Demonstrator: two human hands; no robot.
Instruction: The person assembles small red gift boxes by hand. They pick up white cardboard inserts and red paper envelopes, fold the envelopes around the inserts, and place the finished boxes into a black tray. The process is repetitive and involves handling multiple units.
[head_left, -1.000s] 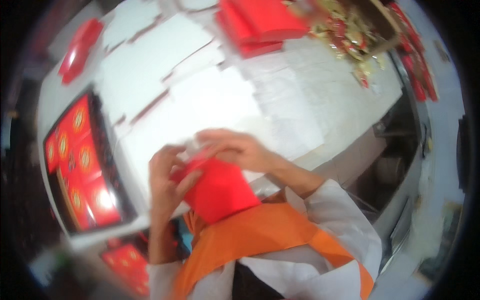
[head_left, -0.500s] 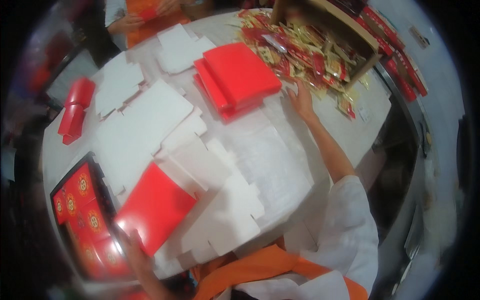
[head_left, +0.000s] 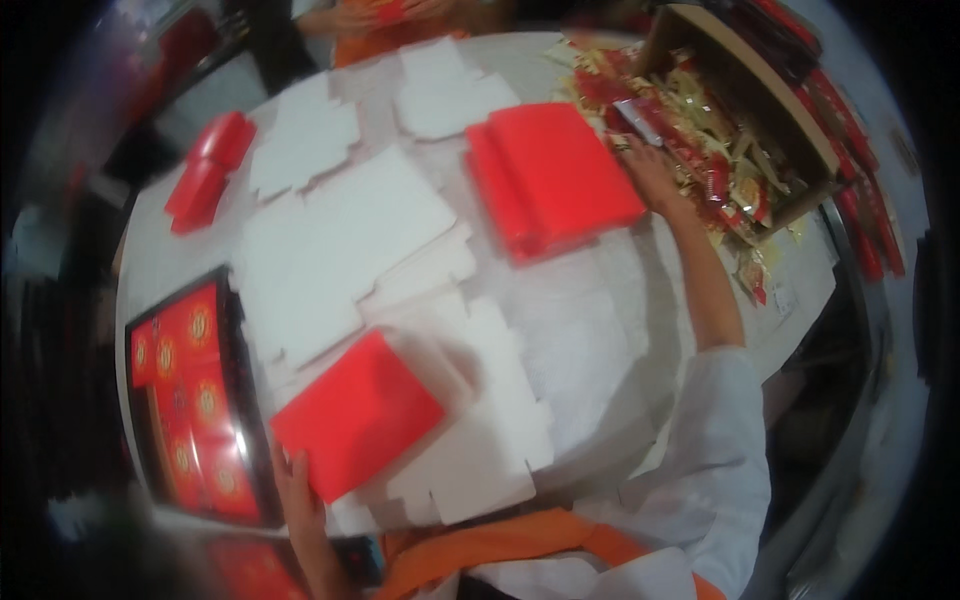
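Observation:
At the lower left of the table, my left hand [head_left: 298, 490] grips the corner of a flat red packet [head_left: 358, 415], which lies over white card pieces. My right arm stretches across the table. My right hand [head_left: 652, 175] rests on a pile of small red and gold wrapped packets [head_left: 735, 175], its fingers extended and slightly blurred. Whether a fingertip pinches a packet is hard to see. Right beside that hand lies a stack of red packets [head_left: 560, 180]. The pile spills from a tipped brown cardboard box [head_left: 815, 140].
Flat white die-cut cards [head_left: 340, 250] overlap across the table's left half. A black-rimmed tray [head_left: 235, 380] with patterned red packs sits at the left edge. Red rolled packs [head_left: 210, 170] lie beyond it. Another person's hands [head_left: 385, 14] hold something red across the table.
My right hand has moved from beside the red stack onto the wrapped packets. The whole view has shifted, and my left hand keeps hold of the red packet.

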